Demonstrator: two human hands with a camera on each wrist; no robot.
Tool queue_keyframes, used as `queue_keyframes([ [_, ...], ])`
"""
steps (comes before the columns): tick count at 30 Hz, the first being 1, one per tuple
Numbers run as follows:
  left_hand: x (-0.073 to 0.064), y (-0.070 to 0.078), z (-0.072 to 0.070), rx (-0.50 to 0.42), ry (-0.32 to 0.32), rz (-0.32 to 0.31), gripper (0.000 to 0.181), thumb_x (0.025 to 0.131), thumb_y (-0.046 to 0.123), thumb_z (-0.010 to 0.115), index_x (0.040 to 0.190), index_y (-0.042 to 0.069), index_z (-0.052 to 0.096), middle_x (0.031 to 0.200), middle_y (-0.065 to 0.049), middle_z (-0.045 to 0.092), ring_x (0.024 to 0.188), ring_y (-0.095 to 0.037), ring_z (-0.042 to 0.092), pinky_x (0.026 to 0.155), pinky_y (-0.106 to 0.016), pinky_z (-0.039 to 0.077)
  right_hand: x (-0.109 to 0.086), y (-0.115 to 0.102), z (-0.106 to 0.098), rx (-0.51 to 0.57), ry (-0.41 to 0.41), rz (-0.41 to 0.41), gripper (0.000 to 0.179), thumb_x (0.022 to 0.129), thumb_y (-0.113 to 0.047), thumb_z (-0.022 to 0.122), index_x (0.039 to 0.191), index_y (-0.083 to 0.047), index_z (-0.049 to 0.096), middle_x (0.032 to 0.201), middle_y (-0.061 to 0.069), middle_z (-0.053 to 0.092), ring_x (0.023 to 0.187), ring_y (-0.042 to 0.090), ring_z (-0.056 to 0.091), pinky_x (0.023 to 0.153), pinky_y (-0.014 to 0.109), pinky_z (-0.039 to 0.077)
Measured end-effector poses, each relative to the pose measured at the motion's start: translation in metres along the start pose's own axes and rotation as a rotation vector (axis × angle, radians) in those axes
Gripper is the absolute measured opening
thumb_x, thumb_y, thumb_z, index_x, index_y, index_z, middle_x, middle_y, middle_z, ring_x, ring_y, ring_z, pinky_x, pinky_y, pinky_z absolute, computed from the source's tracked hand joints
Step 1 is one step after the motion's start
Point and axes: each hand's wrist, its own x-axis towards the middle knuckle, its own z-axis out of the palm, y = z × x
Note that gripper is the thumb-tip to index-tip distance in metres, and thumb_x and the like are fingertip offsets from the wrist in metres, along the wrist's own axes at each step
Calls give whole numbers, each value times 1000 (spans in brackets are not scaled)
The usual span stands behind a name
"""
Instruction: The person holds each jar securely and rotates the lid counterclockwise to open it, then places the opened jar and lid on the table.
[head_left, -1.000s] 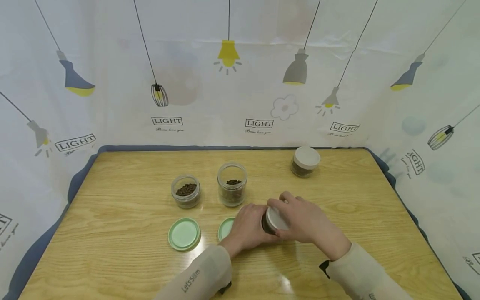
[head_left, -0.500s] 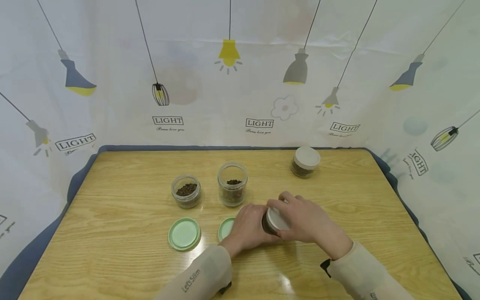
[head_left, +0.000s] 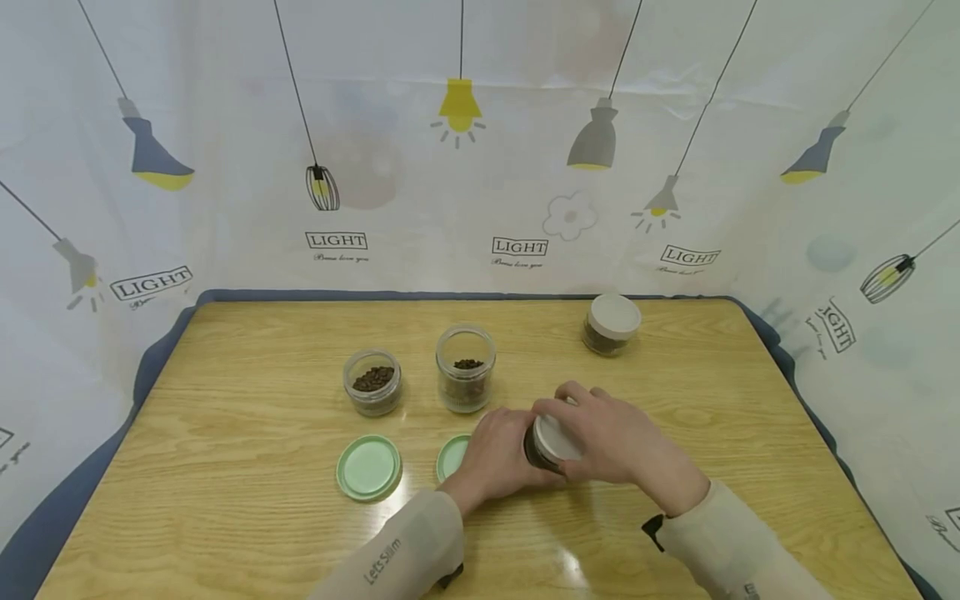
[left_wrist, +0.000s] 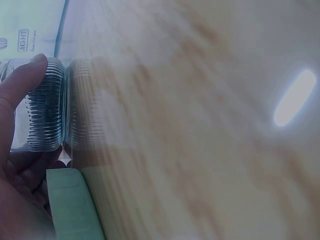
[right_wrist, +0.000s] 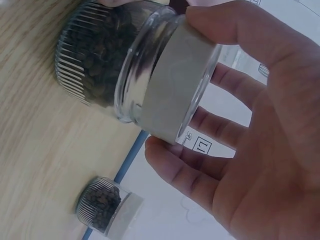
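Steadying the jar (head_left: 537, 450) near the table's (head_left: 225, 433) centre, the left hand (head_left: 495, 454) clasped its ribbed body while the right hand (head_left: 607, 437), at three o'clock, gripped the white lid (right_wrist: 175, 95); twisting squarely seemed wise.

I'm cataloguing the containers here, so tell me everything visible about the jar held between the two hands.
The jar is clear and looks like glass, ribbed round its lower body and filled with dark brown bits. A pale grey lid sits on its mouth. It is near the table's middle. The left hand grips its body; the right hand's fingers curl round the lid.
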Motion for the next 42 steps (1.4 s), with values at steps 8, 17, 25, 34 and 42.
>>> queue_keyframes([
  [8,1,0,0,-23,-15,7,69,62,66,80,117,29,61,104,16,66,94,-5,55,97,-32,43,-2,0,-11,3,-4,3,68,71,-34,79,134,-28,53,125,6,54,94,28,58,66,37,53],
  [17,1,-1,0,-22,-14,14,67,62,63,82,118,31,61,106,17,66,95,-5,55,98,-34,43,-5,1,-20,-9,34,-3,68,72,-35,80,134,-26,54,126,7,55,98,30,59,68,39,54],
  [25,2,-1,0,-17,-27,8,69,63,63,82,121,32,61,108,17,66,97,-5,55,99,-34,43,-8,2,-21,2,25,15,68,71,-35,79,134,-28,53,126,6,55,97,29,59,65,37,52],
  [34,4,0,2,-20,-18,8,71,62,61,84,122,33,60,110,17,66,98,-5,57,97,-33,44,-15,4,-22,27,20,26,67,72,-34,75,135,-26,53,122,4,55,90,22,57,65,33,49],
  [42,8,2,0,-47,41,-37,74,63,67,79,125,32,59,107,15,67,95,-9,58,92,-34,47,-23,8,-23,57,24,50,69,72,-35,75,136,-27,53,123,4,55,91,21,57,65,32,48],
])
